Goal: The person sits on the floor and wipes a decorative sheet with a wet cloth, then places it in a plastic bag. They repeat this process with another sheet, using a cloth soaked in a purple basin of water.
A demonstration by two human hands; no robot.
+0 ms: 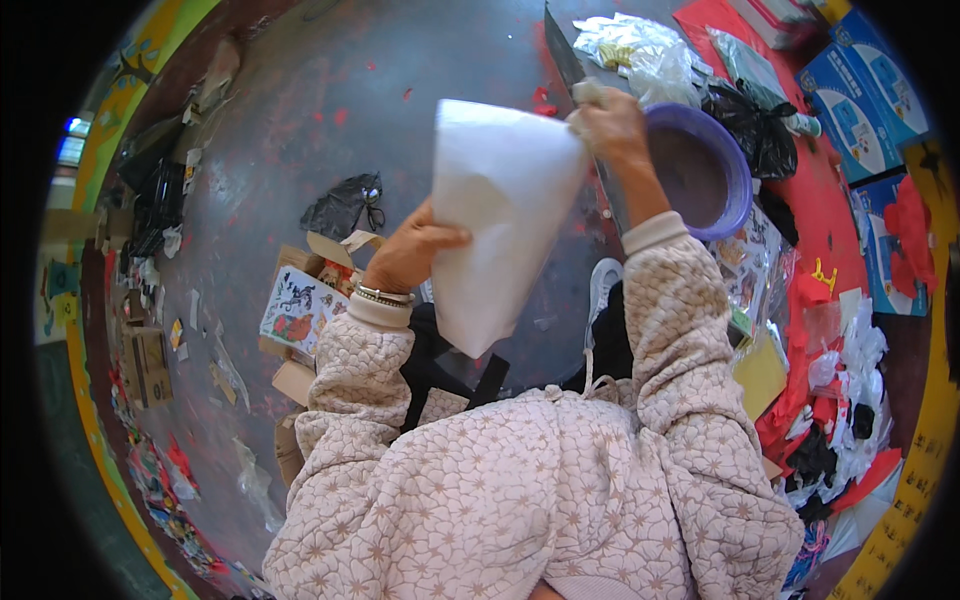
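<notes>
A large white sheet of paper [502,202] hangs at a slant in front of me. My left hand [416,251] grips its left edge, the thumb lying over the front. At the sheet's upper right corner is my right hand [616,127], blurred, its fingers closed around a small pale wad [589,93] that may be cloth or sponge. Whether these fingers also pinch the corner is not clear. Just right of that wrist stands a purple basin [739,187] with murky brownish liquid [686,169] in it.
A long dark strip [562,49] runs beside my right hand. Eyeglasses [374,208] lie by a black plastic bag [337,206]. Left of my knees sits an open cardboard box [296,259] with a printed sheet [300,307]. Clear plastic bags [645,52] and blue boxes [851,112] are at right.
</notes>
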